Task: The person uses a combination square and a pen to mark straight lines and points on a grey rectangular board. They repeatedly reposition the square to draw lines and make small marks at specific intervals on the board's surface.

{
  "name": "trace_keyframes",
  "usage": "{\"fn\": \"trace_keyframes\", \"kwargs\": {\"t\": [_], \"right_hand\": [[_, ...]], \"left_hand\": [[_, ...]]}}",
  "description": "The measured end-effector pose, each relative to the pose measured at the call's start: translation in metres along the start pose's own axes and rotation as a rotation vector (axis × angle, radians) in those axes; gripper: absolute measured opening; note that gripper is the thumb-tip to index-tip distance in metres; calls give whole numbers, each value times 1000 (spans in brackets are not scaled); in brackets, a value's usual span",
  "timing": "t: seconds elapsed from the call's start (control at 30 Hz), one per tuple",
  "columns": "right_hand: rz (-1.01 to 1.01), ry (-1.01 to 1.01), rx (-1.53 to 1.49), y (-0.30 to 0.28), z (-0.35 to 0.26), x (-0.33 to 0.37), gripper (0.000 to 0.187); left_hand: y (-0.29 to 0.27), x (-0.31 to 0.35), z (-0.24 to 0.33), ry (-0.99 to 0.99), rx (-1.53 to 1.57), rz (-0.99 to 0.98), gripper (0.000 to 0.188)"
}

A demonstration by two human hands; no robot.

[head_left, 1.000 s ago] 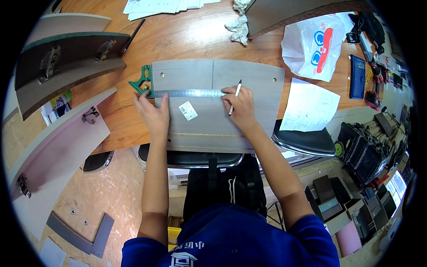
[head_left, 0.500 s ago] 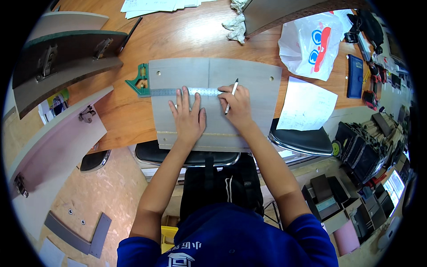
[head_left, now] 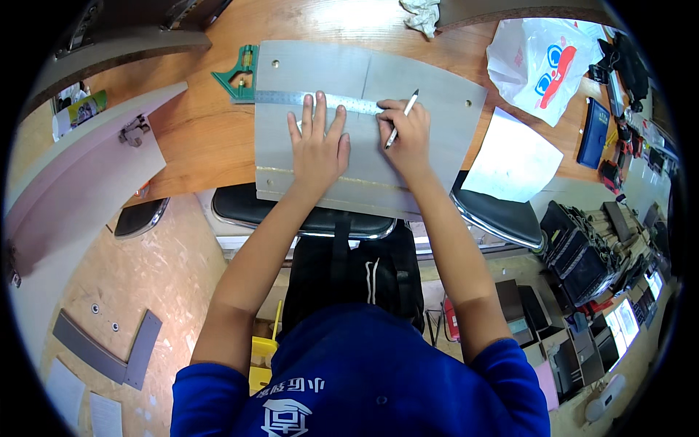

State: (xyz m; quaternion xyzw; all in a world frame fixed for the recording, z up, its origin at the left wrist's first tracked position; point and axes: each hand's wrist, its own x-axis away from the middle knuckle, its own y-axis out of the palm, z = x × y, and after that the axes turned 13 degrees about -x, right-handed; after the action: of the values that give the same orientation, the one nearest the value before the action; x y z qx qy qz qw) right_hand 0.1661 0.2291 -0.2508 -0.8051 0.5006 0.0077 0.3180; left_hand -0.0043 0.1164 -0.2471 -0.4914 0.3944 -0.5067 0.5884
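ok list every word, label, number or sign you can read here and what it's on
Blue shirt: large white characters and an emblem; wording not copied out here.
Steel ruler: fine markings, too small to read.
White sheet right of the grey panel: faint writing, unreadable.
Plastic bag: cartoon eyes and red mouth; faint pink print, too blurred.
Blue booklet: print too small.
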Motion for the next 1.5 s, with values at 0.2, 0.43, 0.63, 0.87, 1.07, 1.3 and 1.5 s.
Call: {"fn": "trace_keyframes", "kwargs": {"t": [0.2, 0.43, 0.63, 0.87, 1.07, 1.3, 1.5], "right_hand": [[17, -20, 12, -1, 1, 0, 24], [-13, 7, -8, -4, 0, 1, 22], [-14, 14, -6, -5, 1, 1, 21], [-14, 26, -13, -7, -2, 1, 21], [-27, 33, -14, -9, -3, 1, 21], [-13, 29, -32, -8, -2, 1, 19], [-4, 61, -64, -8, -2, 0, 20]], "left_hand": [[4, 1, 2, -9, 0, 20, 60], [4, 0, 9, -33, -37, -7, 61], [3, -1, 14, -30, -63, -25, 60], [3, 0, 12, -20, -63, -33, 60], [2, 1, 12, -13, -83, -40, 60], [2, 0, 11, -19, -77, -53, 59], [1, 0, 13, 3, -99, -48, 59]]}}
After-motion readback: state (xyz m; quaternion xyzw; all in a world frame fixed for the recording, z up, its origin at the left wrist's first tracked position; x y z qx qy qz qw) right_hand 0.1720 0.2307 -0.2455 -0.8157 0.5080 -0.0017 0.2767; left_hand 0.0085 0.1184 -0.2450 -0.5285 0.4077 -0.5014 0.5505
